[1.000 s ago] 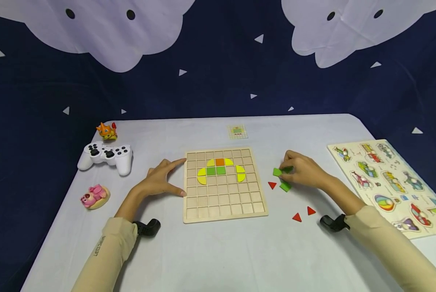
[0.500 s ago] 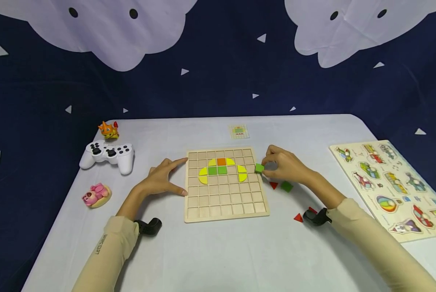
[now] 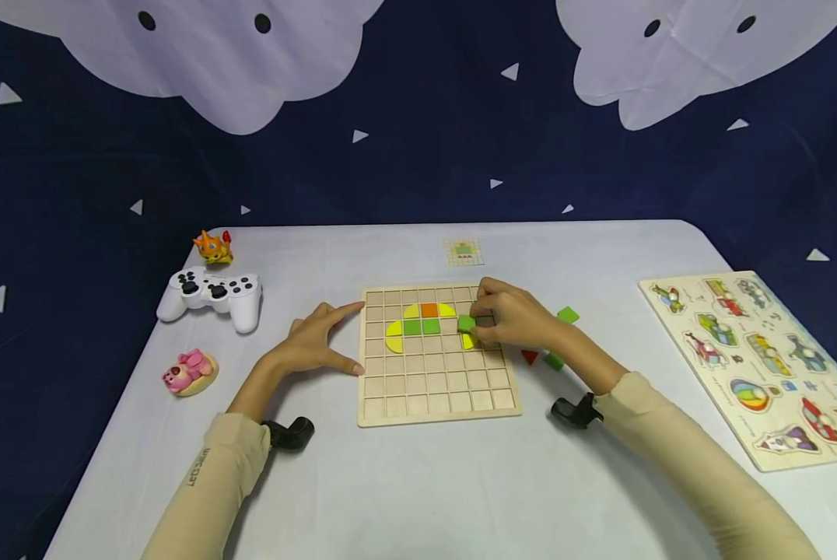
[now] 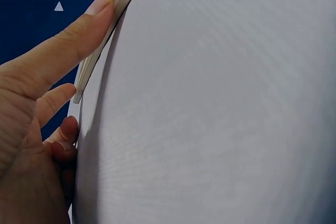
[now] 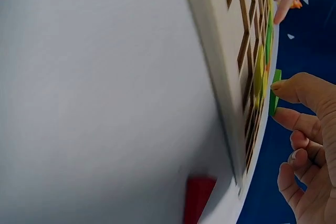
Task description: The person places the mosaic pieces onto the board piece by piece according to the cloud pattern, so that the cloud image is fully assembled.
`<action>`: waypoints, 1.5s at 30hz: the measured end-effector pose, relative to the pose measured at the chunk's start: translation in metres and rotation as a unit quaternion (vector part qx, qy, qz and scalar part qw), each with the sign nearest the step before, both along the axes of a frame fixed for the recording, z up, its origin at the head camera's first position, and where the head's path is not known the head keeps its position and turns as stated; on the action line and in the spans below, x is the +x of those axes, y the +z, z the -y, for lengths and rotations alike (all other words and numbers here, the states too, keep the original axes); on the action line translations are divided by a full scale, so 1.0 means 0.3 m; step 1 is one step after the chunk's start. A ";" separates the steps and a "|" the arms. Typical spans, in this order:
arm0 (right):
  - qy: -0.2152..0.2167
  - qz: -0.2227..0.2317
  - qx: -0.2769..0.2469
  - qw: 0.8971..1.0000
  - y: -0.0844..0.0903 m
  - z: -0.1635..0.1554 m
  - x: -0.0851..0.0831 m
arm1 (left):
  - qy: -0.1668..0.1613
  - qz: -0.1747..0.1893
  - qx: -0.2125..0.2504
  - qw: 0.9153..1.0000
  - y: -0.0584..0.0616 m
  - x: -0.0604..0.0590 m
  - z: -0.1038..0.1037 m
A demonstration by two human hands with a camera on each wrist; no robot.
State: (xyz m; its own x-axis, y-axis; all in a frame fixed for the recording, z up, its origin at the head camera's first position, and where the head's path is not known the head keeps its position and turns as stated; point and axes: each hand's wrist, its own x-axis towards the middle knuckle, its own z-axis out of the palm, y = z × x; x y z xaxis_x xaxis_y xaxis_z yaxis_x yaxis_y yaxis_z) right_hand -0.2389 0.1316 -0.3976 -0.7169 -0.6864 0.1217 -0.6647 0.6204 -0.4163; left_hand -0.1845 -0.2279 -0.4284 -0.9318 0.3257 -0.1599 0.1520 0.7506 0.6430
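Step in hand, as I read it: placing a piece. Right hand (image 3: 513,320) pinches a small green square tile (image 3: 467,323) in thumb and fingertips, hovering over the right part of the square wooden grid board (image 3: 438,389), just above the yellow quarter-round piece (image 3: 469,341) there.

Left hand (image 3: 316,342) lies flat and relaxed, fingers straight against the board's left edge, grasping nothing.

Board sits mid-surface; green, yellow and orange pieces already seated in its upper rows. Spare green tile (image 3: 568,315) and red triangle (image 3: 529,357) lie right of the board.

Next move likely calls for squaring the tile to one cell, lowering it flat, then letting go. Target cell: cannot tell.
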 end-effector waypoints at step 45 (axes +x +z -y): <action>-0.044 0.011 0.013 0.999 0.035 -0.141 0.012 | 0.004 0.000 -0.007 1.000 0.003 0.004 -0.005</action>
State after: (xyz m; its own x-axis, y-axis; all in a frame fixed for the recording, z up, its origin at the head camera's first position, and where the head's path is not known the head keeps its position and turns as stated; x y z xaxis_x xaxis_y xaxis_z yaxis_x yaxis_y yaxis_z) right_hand -0.2353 0.1738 -0.3872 -0.7769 -0.6235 0.0878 -0.5980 0.6870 -0.4127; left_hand -0.1833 -0.2263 -0.4275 -0.9342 0.3165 -0.1643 0.1466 0.7608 0.6322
